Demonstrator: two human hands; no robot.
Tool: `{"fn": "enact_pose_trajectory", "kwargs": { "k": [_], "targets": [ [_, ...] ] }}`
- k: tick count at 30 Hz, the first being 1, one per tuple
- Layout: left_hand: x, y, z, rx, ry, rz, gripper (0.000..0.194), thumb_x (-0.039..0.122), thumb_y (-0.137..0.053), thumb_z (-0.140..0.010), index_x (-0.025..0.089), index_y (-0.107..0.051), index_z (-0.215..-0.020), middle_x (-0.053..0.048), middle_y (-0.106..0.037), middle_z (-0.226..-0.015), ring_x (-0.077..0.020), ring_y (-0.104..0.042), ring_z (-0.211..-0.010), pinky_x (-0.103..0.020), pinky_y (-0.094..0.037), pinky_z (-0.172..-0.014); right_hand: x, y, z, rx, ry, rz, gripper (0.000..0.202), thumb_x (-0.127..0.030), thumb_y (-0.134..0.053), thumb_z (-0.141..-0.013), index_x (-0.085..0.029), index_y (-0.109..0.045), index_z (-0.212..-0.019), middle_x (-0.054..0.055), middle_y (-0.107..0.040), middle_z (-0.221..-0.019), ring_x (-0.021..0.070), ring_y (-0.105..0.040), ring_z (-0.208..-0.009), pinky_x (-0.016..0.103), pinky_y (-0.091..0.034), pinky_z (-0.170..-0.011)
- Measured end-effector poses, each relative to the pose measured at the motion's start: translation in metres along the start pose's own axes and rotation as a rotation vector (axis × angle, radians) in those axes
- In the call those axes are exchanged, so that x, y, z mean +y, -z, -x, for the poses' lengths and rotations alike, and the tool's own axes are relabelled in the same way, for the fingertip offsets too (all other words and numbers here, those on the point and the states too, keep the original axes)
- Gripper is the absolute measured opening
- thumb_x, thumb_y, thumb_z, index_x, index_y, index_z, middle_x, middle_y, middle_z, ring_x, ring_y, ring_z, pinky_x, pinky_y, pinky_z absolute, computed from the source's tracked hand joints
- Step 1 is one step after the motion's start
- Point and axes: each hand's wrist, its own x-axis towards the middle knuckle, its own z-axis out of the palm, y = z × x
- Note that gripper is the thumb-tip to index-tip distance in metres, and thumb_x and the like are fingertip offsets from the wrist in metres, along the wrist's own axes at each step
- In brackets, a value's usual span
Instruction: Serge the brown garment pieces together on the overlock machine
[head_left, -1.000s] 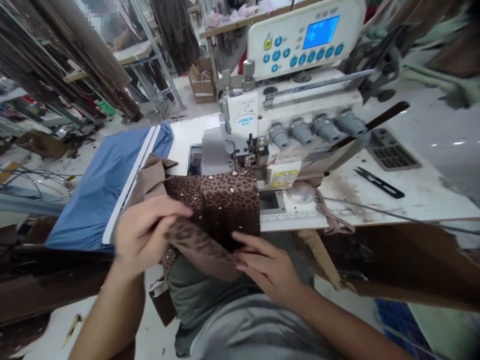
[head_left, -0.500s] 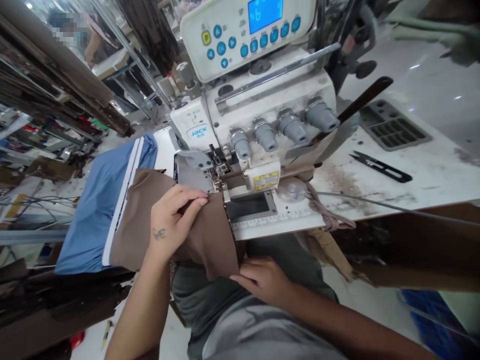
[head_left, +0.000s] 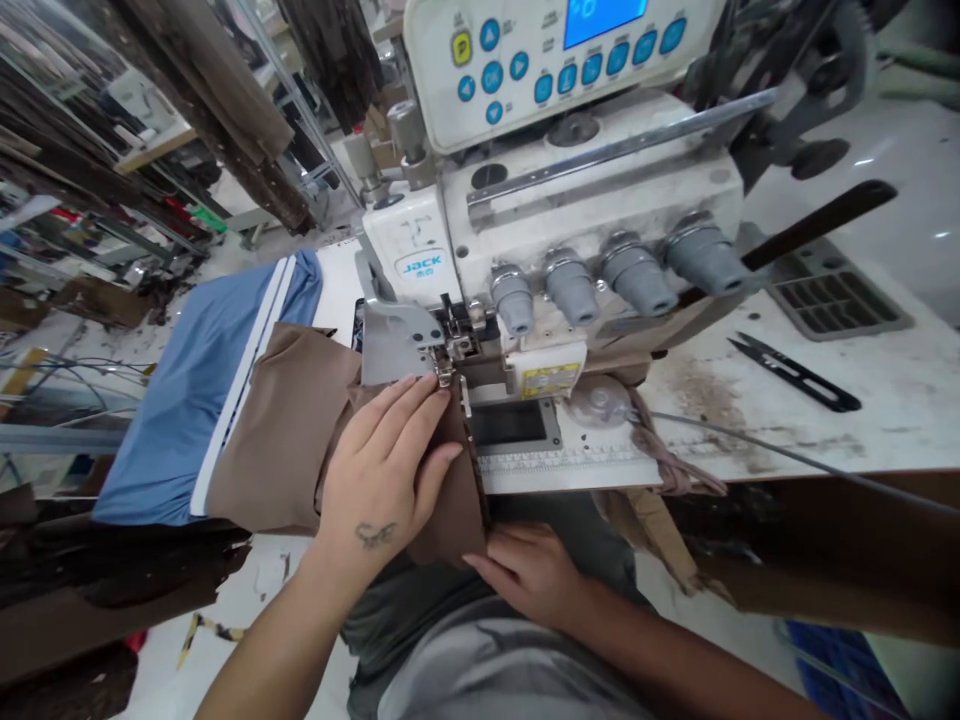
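A piece of brown fabric (head_left: 281, 430) lies at the front of a white sewing machine (head_left: 592, 200), with its edge at the presser foot (head_left: 444, 372). My left hand (head_left: 390, 465) rests flat on the fabric, fingers stretched toward the foot and thumb apart. Lower down, at the table's front edge, my right hand (head_left: 529, 570) pinches the near edge of the same fabric between thumb and fingers. Part of the cloth under my left hand is hidden.
Blue fabric with white stripes (head_left: 202, 370) lies left of the brown piece. Black thread snips (head_left: 795, 370) and a grey compartment tray (head_left: 840, 290) are on the right of the table. A cord (head_left: 795, 455) crosses the table edge. Brown garments (head_left: 217, 100) hang behind.
My left hand has gone from a pinch near the foot to lying flatter on the fabric, fingers extended. The right hand keeps its hold. The whole view has shifted slightly.
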Motion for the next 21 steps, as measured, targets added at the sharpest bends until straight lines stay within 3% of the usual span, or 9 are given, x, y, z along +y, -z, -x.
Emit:
{"fn": "enact_pose_trajectory", "kwargs": {
  "k": [7,10,12,14,17,21],
  "targets": [
    [-0.008,-0.002,-0.006,0.010,0.038,0.062,0.029,0.021,-0.062,-0.102,0.016,-0.057,-0.130,-0.013,-0.060,-0.154,-0.0262,-0.052,-0.148,-0.040,-0.040,-0.126,-0.007,0.003,-0.010,0.004,-0.013,-0.014,0.049,-0.034,-0.047,-0.114,-0.021,-0.057,-0.068,-0.002,-0.058,-0.056,0.0117,-0.054,-0.051,0.028,-0.036,-0.054],
    [-0.016,-0.003,-0.016,0.015,0.057,0.057,0.035,0.022,-0.058,-0.103,0.016,-0.054,-0.137,-0.014,-0.066,-0.145,-0.0273,-0.055,-0.146,-0.040,-0.045,-0.121,-0.010,0.005,-0.020,0.041,0.007,-0.032,0.046,-0.032,-0.048,-0.113,-0.022,-0.057,-0.070,-0.003,-0.059,-0.056,0.0118,-0.054,-0.051,0.028,-0.036,-0.055],
    [-0.023,-0.002,-0.026,0.006,0.089,0.038,0.034,0.025,-0.055,-0.104,0.015,-0.054,-0.136,-0.013,-0.071,-0.128,-0.0291,-0.061,-0.138,-0.041,-0.050,-0.114,-0.011,0.007,-0.030,0.052,0.019,-0.054,0.044,-0.031,-0.048,-0.113,-0.021,-0.057,-0.071,-0.003,-0.059,-0.057,0.0116,-0.054,-0.051,0.028,-0.036,-0.056],
    [-0.029,0.000,-0.036,-0.026,0.145,0.034,0.024,0.028,-0.054,-0.104,0.016,-0.057,-0.125,-0.010,-0.072,-0.111,-0.0288,-0.069,-0.119,-0.038,-0.054,-0.100,-0.012,0.010,-0.040,0.078,0.007,-0.076,0.044,-0.031,-0.049,-0.113,-0.022,-0.054,-0.070,-0.004,-0.057,-0.056,0.0109,-0.052,-0.051,0.027,-0.035,-0.056],
    [-0.040,0.004,-0.053,-0.108,0.256,0.044,0.017,0.034,-0.055,-0.103,0.020,-0.057,-0.112,-0.007,-0.068,-0.100,-0.0261,-0.070,-0.094,-0.035,-0.054,-0.081,-0.012,0.015,-0.058,0.119,-0.060,-0.116,0.047,-0.030,-0.053,-0.111,-0.022,-0.046,-0.065,-0.005,-0.051,-0.053,0.0093,-0.047,-0.049,0.025,-0.032,-0.055],
    [-0.059,0.001,-0.073,-0.156,0.338,0.016,0.017,0.034,-0.052,-0.101,0.020,-0.062,-0.105,-0.010,-0.071,-0.102,-0.0304,-0.068,-0.098,-0.039,-0.052,-0.083,-0.010,0.021,-0.082,0.131,-0.160,-0.162,0.048,-0.031,-0.055,-0.109,-0.022,-0.042,-0.064,-0.006,-0.047,-0.054,0.0089,-0.045,-0.050,0.023,-0.032,-0.054]
  ]
}}
